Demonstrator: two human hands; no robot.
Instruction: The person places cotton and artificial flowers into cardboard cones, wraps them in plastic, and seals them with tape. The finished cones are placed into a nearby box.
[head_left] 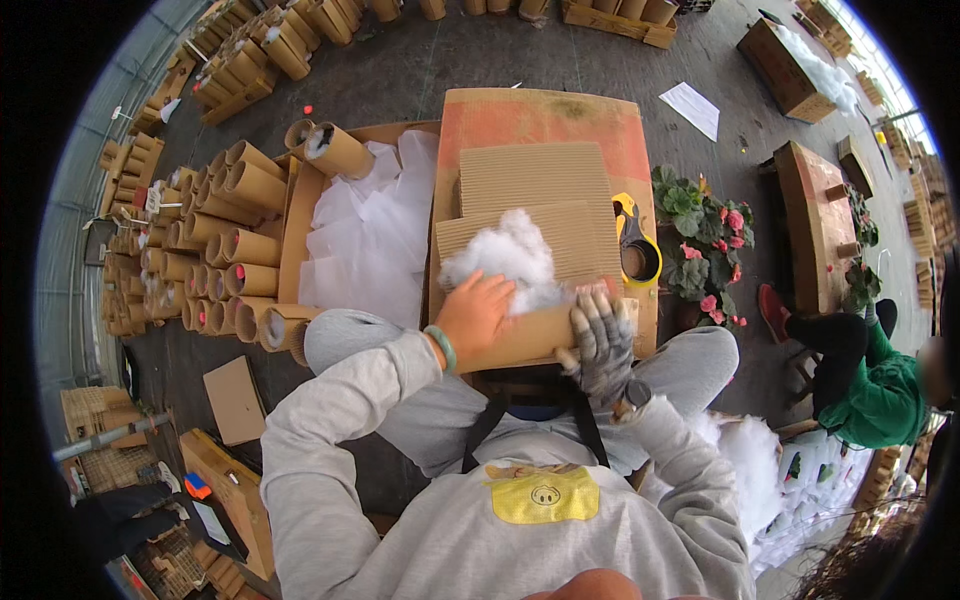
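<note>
I note my left hand's [478,312] fingers half-spread against white wadding [512,252], my gloved right hand's [602,345] outstretched over the cardboard tube [530,336] at the worktop's [540,108] near edge, where uneven pressure could roll it off.

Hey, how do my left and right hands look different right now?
Your left hand is bare; your right hand wears a grayish, smudged glove. The left has a green bangle at its wrist; the right has a dark wristband. Both lie palm-down over the brown cardboard.
</note>
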